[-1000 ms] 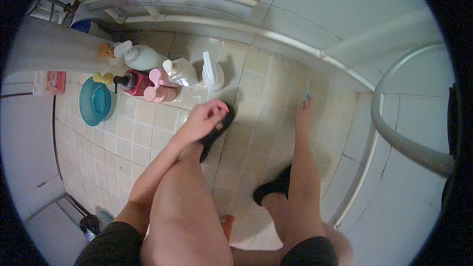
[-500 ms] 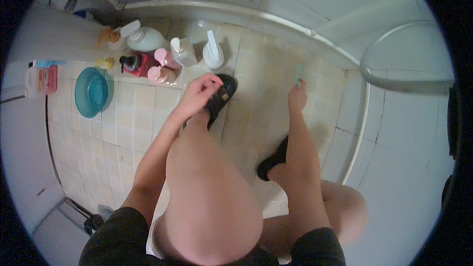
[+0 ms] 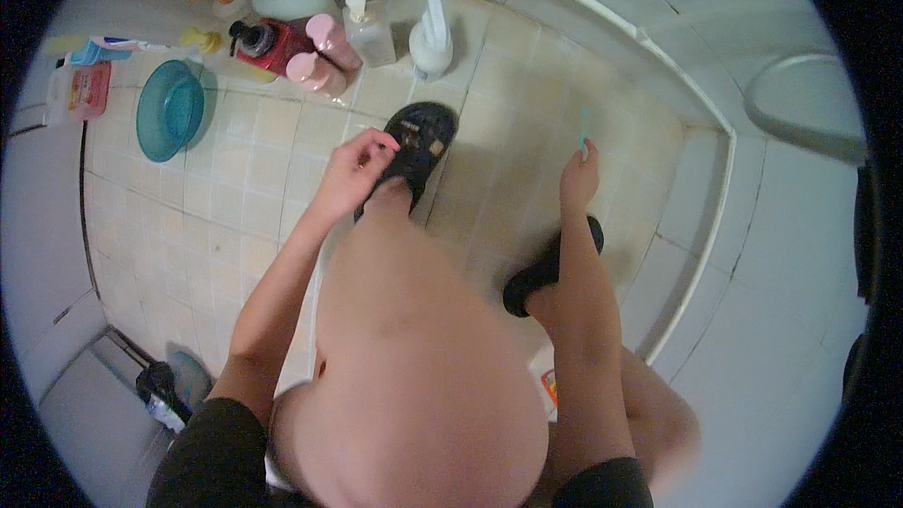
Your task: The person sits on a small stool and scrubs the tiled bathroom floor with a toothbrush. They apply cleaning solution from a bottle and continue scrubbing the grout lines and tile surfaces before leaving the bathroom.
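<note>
My left hand (image 3: 354, 172) hovers beside the black slip-on shoe (image 3: 433, 134) on my left foot, fingers curled together toward the thumb. Whatever the fingertips may hold is too small or hidden to make out. Over the tiled floor to the right, my right hand (image 3: 579, 179) grips a thin light-green stick (image 3: 584, 120) that points away from me. Its kind is not clear in the blur. Below that hand, the other black shoe (image 3: 536, 284) is partly covered by my right forearm.
A teal basin (image 3: 170, 113) stands on the floor at the left. Several pump bottles line the far wall, among them a white spray bottle (image 3: 432, 45), a pink bottle (image 3: 316, 75) and a red bottle (image 3: 273, 45). A white pipe (image 3: 682, 75) runs along the wall at right.
The view has shifted, so the bottles and basin sit higher in the picture. My left hand has drawn slightly back along the shoe. My right hand keeps its hold on the green stick.
</note>
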`<move>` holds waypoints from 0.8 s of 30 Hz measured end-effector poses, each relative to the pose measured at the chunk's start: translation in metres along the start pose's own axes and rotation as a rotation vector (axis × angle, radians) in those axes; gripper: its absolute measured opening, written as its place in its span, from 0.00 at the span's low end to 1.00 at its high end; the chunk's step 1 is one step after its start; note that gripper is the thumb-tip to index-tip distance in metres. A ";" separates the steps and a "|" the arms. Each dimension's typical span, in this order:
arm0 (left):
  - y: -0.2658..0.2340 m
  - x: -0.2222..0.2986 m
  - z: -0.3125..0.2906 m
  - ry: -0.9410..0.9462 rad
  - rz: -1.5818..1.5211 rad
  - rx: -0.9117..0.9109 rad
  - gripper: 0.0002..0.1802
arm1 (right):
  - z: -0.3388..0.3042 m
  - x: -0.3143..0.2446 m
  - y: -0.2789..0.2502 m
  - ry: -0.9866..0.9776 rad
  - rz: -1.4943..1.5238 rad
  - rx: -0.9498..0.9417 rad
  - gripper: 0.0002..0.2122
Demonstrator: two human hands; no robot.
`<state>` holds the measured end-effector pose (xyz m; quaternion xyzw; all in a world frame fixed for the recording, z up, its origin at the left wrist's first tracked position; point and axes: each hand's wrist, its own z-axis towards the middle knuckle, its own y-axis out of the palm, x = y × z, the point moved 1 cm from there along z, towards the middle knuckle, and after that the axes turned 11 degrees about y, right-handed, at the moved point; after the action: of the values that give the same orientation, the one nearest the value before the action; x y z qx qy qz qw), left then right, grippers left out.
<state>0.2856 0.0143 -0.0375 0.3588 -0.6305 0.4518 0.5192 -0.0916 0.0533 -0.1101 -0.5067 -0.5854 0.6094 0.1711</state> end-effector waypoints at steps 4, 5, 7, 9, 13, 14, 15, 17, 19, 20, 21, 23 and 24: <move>0.023 0.004 0.031 -0.069 0.020 -0.087 0.04 | 0.046 -0.002 0.024 -0.101 0.081 0.082 0.18; 0.027 0.002 0.037 -0.081 -0.009 -0.060 0.04 | 0.059 -0.004 0.031 -0.147 0.111 0.142 0.18; 0.040 0.007 0.053 -0.111 -0.075 -0.026 0.04 | 0.104 0.004 0.034 -0.133 0.120 0.257 0.17; 0.061 0.014 0.068 -0.097 -0.137 -0.039 0.04 | 0.133 0.006 0.044 -0.116 0.101 0.289 0.17; 0.086 0.020 0.078 -0.090 -0.083 -0.149 0.04 | 0.143 0.007 0.046 -0.144 0.065 0.227 0.17; 0.086 0.018 0.076 -0.107 -0.068 -0.135 0.04 | 0.133 -0.004 0.054 -0.186 0.087 0.213 0.17; 0.086 0.015 0.072 -0.109 -0.047 -0.141 0.03 | 0.121 -0.012 0.061 -0.219 0.011 0.165 0.17; 0.079 0.009 0.060 -0.108 -0.001 -0.138 0.03 | 0.093 -0.038 0.069 -0.299 -0.135 0.068 0.17; 0.075 0.001 0.053 -0.104 -0.034 -0.119 0.03 | 0.099 -0.032 0.067 -0.251 -0.087 0.128 0.17; 0.072 0.002 0.053 -0.122 -0.031 -0.114 0.03 | 0.111 -0.027 0.058 -0.186 -0.053 0.154 0.17; 0.068 0.003 0.051 -0.142 -0.026 -0.109 0.03 | 0.122 -0.023 0.051 -0.120 -0.019 0.178 0.17; 0.073 0.010 0.055 -0.152 -0.073 -0.106 0.03 | 0.151 -0.007 0.039 -0.076 0.030 0.213 0.17; 0.077 0.010 0.058 -0.136 -0.081 -0.110 0.03 | 0.162 0.002 0.039 -0.050 0.054 0.233 0.17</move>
<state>0.1940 -0.0142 -0.0455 0.3849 -0.6729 0.3699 0.5121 -0.2103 -0.0428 -0.1774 -0.4836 -0.5007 0.6902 0.1977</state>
